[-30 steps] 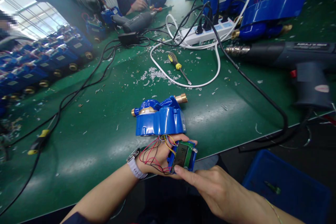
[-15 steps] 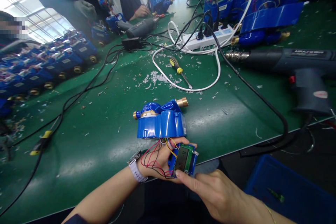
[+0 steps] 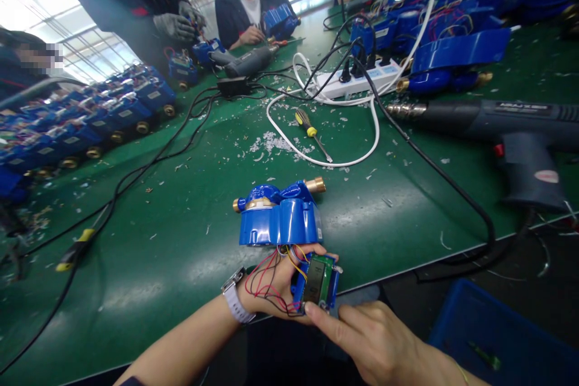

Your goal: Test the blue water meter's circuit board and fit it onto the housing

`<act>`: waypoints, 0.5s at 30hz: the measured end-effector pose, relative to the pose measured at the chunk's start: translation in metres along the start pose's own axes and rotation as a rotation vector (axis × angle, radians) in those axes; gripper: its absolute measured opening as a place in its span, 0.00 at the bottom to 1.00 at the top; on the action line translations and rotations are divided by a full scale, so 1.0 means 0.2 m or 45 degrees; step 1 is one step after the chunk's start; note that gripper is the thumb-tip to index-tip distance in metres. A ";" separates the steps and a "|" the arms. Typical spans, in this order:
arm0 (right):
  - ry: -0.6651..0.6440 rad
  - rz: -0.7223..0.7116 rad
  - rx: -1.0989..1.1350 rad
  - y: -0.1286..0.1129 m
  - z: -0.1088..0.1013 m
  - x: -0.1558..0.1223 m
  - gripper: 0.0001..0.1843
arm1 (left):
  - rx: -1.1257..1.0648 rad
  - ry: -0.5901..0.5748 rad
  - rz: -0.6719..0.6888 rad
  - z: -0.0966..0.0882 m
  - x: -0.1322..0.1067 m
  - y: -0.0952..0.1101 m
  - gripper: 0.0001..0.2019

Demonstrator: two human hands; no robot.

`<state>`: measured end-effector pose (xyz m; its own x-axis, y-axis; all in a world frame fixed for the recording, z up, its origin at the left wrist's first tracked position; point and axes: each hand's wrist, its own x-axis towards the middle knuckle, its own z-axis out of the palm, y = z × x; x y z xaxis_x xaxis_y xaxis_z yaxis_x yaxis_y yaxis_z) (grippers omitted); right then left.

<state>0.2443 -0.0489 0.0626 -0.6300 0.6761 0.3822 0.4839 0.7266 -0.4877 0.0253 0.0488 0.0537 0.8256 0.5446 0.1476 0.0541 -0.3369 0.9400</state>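
Partly hidden left hand (image 3: 271, 289) (behind wires (image 3: 262, 280)), module (image 3: 316, 280)

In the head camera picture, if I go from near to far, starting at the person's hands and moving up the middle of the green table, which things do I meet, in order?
Right hand → display module held in left hand → blue meter body → white scraps → yellow-handled screwdriver → white power strip → a seated person's hand at the far edge.

We work at a long green tabletop (image 3: 181, 217) strewn with white scraps. Bright daylight pours through large windows (image 3: 67, 24) at the far left, washing that corner pale. A dark floor (image 3: 520, 265) lies below the table's right edge.
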 end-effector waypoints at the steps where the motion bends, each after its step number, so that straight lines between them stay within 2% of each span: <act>1: 0.003 -0.005 -0.011 0.00 0.00 0.00 0.33 | 0.001 0.003 0.007 0.00 0.00 -0.01 0.51; 9: 0.042 -0.028 -0.027 0.00 0.01 0.00 0.32 | 0.027 0.025 -0.005 0.01 -0.02 -0.01 0.53; 12: 0.040 -0.023 -0.008 0.01 0.00 0.00 0.34 | 0.080 -0.008 0.002 0.00 -0.02 -0.01 0.54; 15: -0.051 -0.002 0.037 0.02 -0.04 0.02 0.36 | 0.090 0.005 0.038 0.01 -0.01 -0.02 0.54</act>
<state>0.2477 -0.0426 0.0690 -0.6546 0.6693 0.3516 0.4654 0.7232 -0.5103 0.0237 0.0472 0.0496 0.8250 0.5367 0.1768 0.0690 -0.4062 0.9112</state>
